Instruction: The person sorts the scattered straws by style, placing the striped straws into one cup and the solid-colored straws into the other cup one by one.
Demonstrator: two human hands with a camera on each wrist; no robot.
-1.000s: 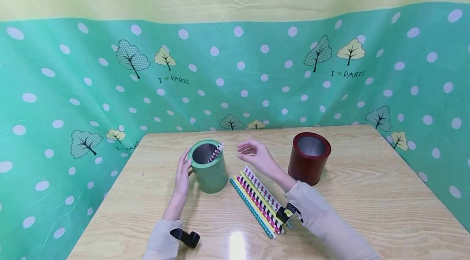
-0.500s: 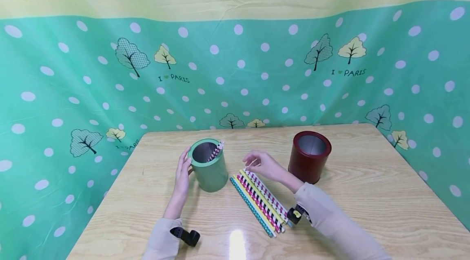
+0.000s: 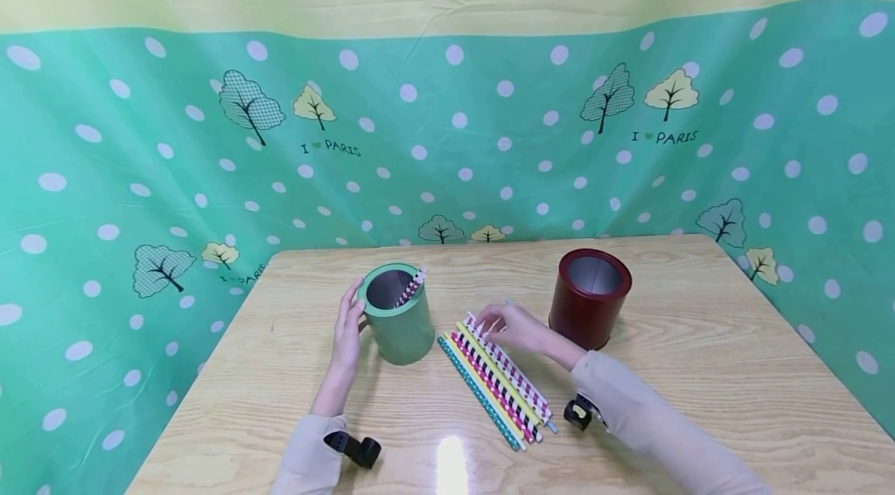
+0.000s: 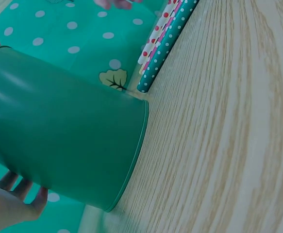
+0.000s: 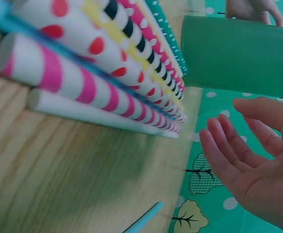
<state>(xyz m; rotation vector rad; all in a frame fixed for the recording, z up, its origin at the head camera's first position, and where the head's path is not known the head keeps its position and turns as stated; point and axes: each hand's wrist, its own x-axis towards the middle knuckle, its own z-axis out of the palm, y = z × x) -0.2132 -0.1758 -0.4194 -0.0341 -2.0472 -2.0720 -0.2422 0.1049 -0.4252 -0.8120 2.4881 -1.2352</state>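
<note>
My left hand (image 3: pixel 346 332) holds the green can (image 3: pixel 402 336) at its left side, fingers against the wall near the rim. A few dark-and-white patterned paper straws (image 3: pixel 412 287) lean inside the can, their tops above the rim. Right of it, several paper straws (image 3: pixel 492 374) lie side by side on the table, in teal dots, yellow, pink, black stripes and pink stripes. My right hand (image 3: pixel 517 328) hovers by their far end with fingers loosely bent; nothing shows between them in the right wrist view. A blue straw (image 5: pixel 143 218) lies apart from the row, partly hidden by that hand in the head view.
A dark red can (image 3: pixel 590 308) stands upright at the right, its mouth facing up, just beyond my right forearm. The wooden table (image 3: pixel 699 355) ends at a dotted green curtain (image 3: pixel 475 169) behind the cans.
My right hand has moved right and down, away from the green can to the far end of the straws. The left hand and both cans have stayed in place.
</note>
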